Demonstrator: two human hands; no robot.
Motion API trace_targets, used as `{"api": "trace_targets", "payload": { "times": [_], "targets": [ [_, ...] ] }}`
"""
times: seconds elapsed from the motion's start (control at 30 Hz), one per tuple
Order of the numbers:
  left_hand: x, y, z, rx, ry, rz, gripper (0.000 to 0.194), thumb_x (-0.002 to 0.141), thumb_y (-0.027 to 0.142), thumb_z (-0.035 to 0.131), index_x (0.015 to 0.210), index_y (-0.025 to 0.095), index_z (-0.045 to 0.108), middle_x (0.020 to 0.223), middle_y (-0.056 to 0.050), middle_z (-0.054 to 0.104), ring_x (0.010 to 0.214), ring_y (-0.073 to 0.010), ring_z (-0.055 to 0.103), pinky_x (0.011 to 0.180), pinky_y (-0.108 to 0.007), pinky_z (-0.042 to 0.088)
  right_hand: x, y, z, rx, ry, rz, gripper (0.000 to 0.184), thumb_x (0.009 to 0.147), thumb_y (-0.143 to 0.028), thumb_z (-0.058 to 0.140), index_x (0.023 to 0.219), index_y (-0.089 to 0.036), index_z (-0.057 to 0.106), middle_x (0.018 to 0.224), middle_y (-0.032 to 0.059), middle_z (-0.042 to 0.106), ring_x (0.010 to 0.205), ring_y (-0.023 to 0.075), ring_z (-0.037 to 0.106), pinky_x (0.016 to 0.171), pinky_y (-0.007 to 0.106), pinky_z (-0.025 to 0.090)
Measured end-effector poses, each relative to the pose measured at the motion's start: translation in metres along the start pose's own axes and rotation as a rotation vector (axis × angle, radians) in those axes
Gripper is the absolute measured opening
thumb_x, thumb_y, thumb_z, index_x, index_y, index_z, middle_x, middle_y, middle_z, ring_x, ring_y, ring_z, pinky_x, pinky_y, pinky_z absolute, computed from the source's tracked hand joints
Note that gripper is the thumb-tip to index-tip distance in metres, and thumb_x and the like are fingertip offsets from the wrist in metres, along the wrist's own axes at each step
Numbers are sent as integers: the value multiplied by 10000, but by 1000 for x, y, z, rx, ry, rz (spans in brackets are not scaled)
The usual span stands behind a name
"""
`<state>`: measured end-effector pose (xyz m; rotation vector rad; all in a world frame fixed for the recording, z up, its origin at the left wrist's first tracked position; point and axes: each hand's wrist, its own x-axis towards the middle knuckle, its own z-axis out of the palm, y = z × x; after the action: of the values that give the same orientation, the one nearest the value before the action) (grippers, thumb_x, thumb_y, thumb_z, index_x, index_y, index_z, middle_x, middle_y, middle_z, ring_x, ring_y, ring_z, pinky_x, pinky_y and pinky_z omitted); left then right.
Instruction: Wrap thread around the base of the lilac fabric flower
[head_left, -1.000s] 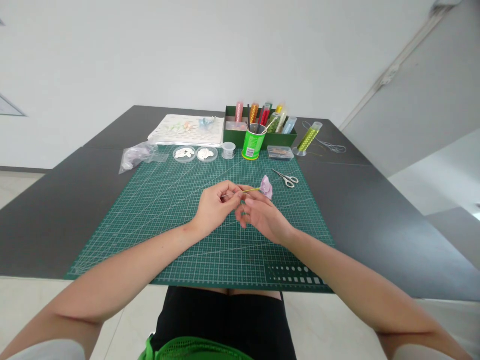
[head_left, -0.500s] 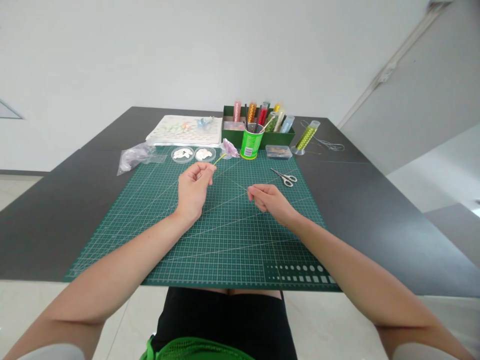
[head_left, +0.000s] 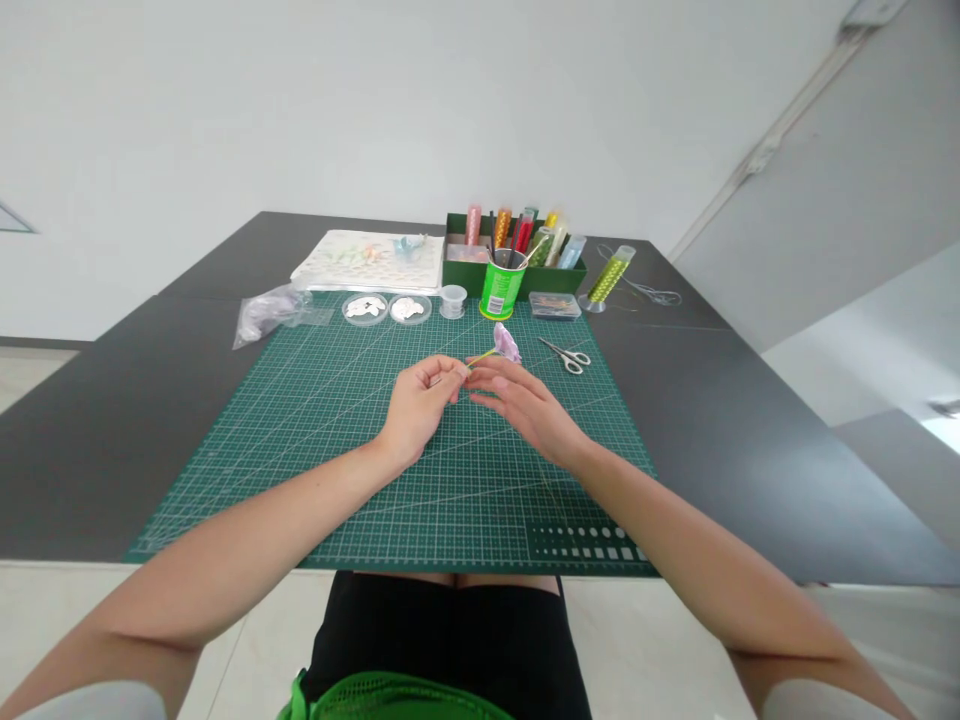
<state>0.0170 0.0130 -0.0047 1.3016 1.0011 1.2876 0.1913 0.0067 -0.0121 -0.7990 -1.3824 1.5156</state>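
A pale purple artificial flower [head_left: 507, 344] on a thin yellow-green stem stands tilted over the mat. My left hand [head_left: 418, 408] pinches the lower stem between thumb and fingertips. Just right of that pinch, my right hand [head_left: 534, 408] is open, its fingers stretched out towards the stem and the left fingertips. From this angle I cannot tell whether the right fingers touch the stem, and no thread can be made out between the hands. Small scissors [head_left: 567, 357] lie on the mat to the right of the flower.
A green cutting mat [head_left: 315, 440] covers the dark table's middle. Behind the hands stand a green can [head_left: 501, 287] of tools, a lidded tub [head_left: 453, 301], two dishes of white pieces [head_left: 364, 308], a green box [head_left: 461, 274] of thread spools, a plastic bag [head_left: 264, 314] and a green spool [head_left: 611, 277].
My left hand has moved right and nearer with the flower, uncovering the tub. My right hand has gone from a pinch with a fine thread to stretched fingers, and the hands are now close together.
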Motion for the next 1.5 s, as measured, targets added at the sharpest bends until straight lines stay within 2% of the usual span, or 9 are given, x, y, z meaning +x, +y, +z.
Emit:
{"api": "trace_targets", "payload": {
  "times": [0.07, 0.13, 0.23, 0.3, 0.37, 0.67, 1.13, 1.37, 1.5],
  "targets": [
    [-5, 0, 2, -31, -38, -4, 233, 821, 341, 676, 665, 179, 615, 561, 47, 515, 552, -97, 457, 585, -238, 395, -3, -3, 14, 142, -25, 22, 369, 883, -492, 710, 1174, -271, 660, 1069, 45, 730, 1038, 191, 687, 972, 376, 567],
    [-8, -1, 4, -39, -79, -15, 229, 822, 359, 685, 696, 177, 625, 581, 38, 544, 555, -104, 481, 572, -240, 394, -5, -6, 23, 214, -9, 60, 399, 853, -492, 743, 1163, -262, 639, 918, 12, 706, 795, 147, 673, 714, 286, 584],
    [-12, -2, 6, -9, -109, -22, 231, 829, 378, 697, 738, 172, 649, 591, 36, 556, 546, -100, 463, 555, -239, 358, -7, -10, 27, 203, 83, 115, 397, 844, -473, 747, 1140, -236, 631, 667, -66, 556, 467, 64, 407, 403, 191, 287],
    [-14, -2, 7, -12, -107, -39, 247, 837, 397, 697, 744, 172, 656, 573, 48, 522, 541, -95, 425, 548, -238, 326, -9, -13, 28, 172, 174, 106, 363, 836, -436, 752, 1102, -215, 642, 563, -106, 409, 441, 52, 242, 406, 210, 152],
    [-15, -1, 9, -50, -112, -78, 260, 840, 419, 698, 757, 176, 661, 563, 60, 480, 529, -89, 380, 531, -238, 285, -10, -13, 29, 169, 253, 72, 324, 820, -409, 756, 1047, -201, 655, 530, -119, 318, 462, 59, 189, 429, 231, 129],
    [-16, 0, 12, -261, -191, -237, 303, 819, 456, 749, 774, 178, 635, 526, 88, 388, 480, -65, 256, 483, -241, 162, -10, -6, 29, 148, 412, -46, 232, 761, -383, 800, 871, -207, 696, 502, -110, 326, 461, 59, 191, 433, 248, 138],
    [-8, -2, 4, -329, -306, -341, 260, 766, 398, 798, 788, 164, 688, 758, 2, 678, 646, -87, 568, 590, -211, 402, -6, -6, 22, 225, 383, 17, 286, 654, -416, 892, 707, -202, 711, 573, -55, 564, 422, 25, 208, 399, 234, 125],
    [0, -1, -2, -138, -331, -159, 236, 789, 405, 786, 800, 171, 758, 748, -29, 737, 701, -133, 626, 677, -261, 476, -7, -10, 18, 148, 369, 13, 247, 690, -399, 860, 719, -204, 711, 587, -42, 590, 437, 40, 231, 407, 242, 136],
    [1, -2, -2, -106, -304, -143, 226, 787, 395, 784, 781, 169, 763, 734, -32, 741, 694, -136, 630, 697, -273, 495, -5, -9, 15, 120, 356, 15, 241, 674, -398, 869, 730, -203, 737, 618, -29, 631, 438, 37, 233, 407, 241, 140]
  ]
}}
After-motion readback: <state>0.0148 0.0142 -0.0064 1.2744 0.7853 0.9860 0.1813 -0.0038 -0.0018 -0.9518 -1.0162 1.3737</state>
